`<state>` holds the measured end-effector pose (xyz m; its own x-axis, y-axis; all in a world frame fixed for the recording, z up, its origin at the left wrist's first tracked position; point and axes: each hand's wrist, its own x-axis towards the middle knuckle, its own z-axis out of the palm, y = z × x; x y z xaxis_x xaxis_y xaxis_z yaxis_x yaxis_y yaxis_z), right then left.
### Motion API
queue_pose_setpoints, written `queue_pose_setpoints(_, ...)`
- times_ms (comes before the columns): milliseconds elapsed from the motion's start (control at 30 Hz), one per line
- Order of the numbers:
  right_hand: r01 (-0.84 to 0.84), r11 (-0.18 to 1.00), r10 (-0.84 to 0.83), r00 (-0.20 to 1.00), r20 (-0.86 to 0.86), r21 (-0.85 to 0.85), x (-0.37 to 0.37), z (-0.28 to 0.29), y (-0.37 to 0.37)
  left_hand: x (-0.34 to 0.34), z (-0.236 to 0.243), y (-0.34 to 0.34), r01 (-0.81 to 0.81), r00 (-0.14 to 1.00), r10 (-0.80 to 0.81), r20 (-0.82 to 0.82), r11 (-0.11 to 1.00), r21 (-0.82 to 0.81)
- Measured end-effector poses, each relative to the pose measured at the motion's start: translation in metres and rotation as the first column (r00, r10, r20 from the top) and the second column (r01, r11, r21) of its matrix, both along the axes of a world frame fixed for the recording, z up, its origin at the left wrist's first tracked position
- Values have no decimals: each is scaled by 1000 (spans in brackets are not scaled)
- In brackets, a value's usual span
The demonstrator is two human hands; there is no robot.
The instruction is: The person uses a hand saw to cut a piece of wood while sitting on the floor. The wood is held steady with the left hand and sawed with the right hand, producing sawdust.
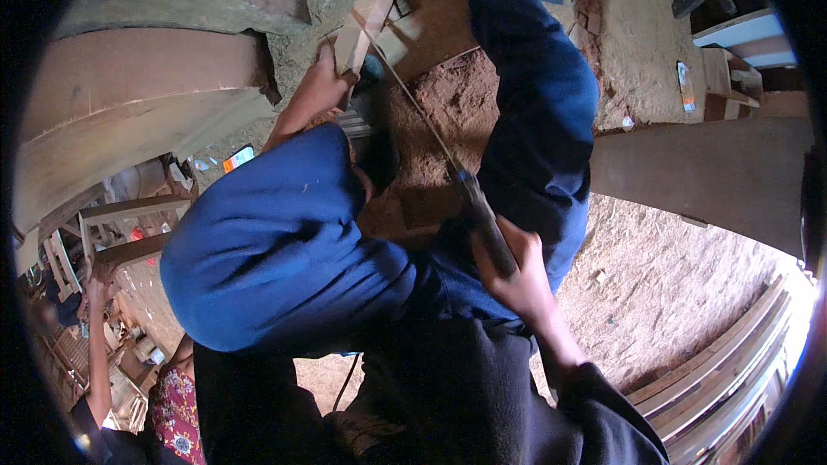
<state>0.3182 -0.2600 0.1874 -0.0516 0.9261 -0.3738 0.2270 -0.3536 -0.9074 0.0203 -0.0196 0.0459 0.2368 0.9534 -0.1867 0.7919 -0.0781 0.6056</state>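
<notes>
My left hand (324, 86) is closed round the near end of a pale wooden bar (379, 2), which slants up and away to the top of the view. Lying across that bar, just beyond my fingers, is the thin blade of a hand saw (414, 105), seen nearly edge-on. The saw's dark straight handle runs down toward me, and my right hand (522, 274) is wrapped round it near my lap. Whether the teeth have cut into the wood is too small to tell.
My bent legs in blue trousers (284, 241) frame the work. Curved wooden boards (146, 77) lie at left, and a wide plank (706, 176) at right. Long slats (732, 379) are stacked lower right. At lower left another person's hand (100, 277) touches a wooden frame (133, 250).
</notes>
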Motion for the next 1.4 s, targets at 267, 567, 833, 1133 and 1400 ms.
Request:
queue_pose_setpoints(267, 9, 996, -9, 1000, 8, 90, -10, -25, 19, 16, 14, 1, -88, 996, 88, -3, 985, -148)
queue_pose_setpoints(567, 46, 999, -46, 999, -23, 24, -4, -3, -8, -1, -10, 3, -5, 1000, 4, -17, 1000, -23)
queue_pose_setpoints(833, 29, 999, -30, 999, -17, -29, 6, 2, -10, -2, 3, 3, -22, 998, 16, -67, 995, -93)
queue_pose_setpoints(1133, 13, 998, -11, 1000, -27, 53, -5, -18, 24, 2, -2, 6, -19, 1000, 18, -15, 998, -56)
queue_pose_setpoints(1400, 11, 1000, -10, 999, -35, 11, 10, -12, 15, 13, 10, 3, -115, 993, 109, -43, 980, -164)
